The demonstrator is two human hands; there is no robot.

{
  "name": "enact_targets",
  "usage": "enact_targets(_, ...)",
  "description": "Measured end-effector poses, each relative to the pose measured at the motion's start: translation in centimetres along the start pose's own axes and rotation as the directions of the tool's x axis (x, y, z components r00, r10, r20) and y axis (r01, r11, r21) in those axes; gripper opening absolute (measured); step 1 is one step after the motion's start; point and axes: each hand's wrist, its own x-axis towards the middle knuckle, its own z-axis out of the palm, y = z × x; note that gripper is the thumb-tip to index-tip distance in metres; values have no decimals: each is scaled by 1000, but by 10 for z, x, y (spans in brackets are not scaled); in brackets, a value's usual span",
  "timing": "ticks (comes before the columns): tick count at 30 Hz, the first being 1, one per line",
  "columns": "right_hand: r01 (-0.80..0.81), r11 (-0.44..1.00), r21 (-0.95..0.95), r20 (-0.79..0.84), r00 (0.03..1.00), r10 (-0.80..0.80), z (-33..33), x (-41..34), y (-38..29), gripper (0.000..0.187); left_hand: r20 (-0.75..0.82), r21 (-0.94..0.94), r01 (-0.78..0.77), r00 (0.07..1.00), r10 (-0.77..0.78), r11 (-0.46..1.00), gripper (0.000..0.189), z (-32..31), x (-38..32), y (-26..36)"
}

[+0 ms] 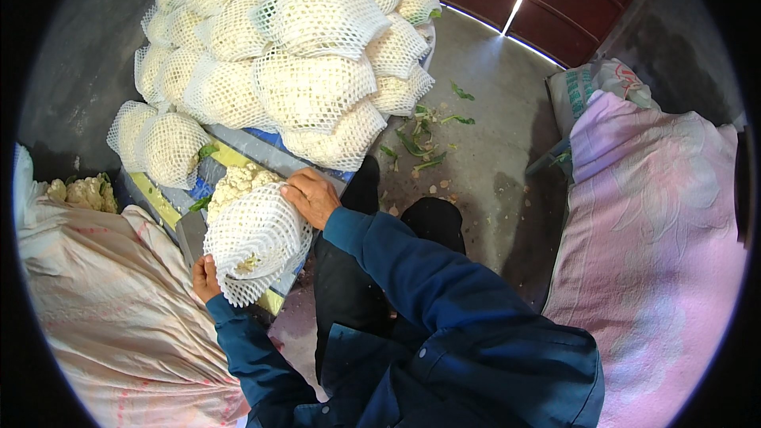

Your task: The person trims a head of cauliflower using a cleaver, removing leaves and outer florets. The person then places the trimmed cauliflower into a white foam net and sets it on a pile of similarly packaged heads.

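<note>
A white foam net sleeve [255, 238] covers most of a cauliflower [238, 184], whose florets show bare at its upper left end. My left hand [206, 278] grips the lower left edge of the sleeve, fingers bent over the mesh. At the upper right, my right hand [310, 196] pinches the sleeve's rim against the cauliflower. The right thumb shows on the net; some fingertips are hidden. Beneath lies a board with blue, grey and yellow bands [270, 302]. Just beyond, two netted cauliflowers [169, 145] rest side by side, with a green leaf at one.
A tall heap of netted cauliflowers [315, 86] stands ahead. Cut leaves [416, 139] litter the concrete floor. Cloth-covered piles stand at left [119, 309] and right [648, 238], with bare cauliflowers [89, 193] behind the left one. Red metal doors [571, 0] stand at the back right.
</note>
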Motion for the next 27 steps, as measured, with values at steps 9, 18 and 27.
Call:
enact_targets(9, 28, 1000, -8, 3, 1000, -28, 0, -1, 4, 20, 10, 14, -6, 1000, 6, 1000, 19, -1, 2, 2)
enact_targets(18, 16, 1000, 3, -9, 1000, -16, 0, -2, 4, 22, -16, -2, 36, 999, -36, 999, 25, 4, -1, 13)
enact_targets(27, 1, 1000, 2, -19, 1000, -1, 0, -2, 1, 21, -13, 45, 12, 1000, -12, 999, 23, 1, -1, 15)
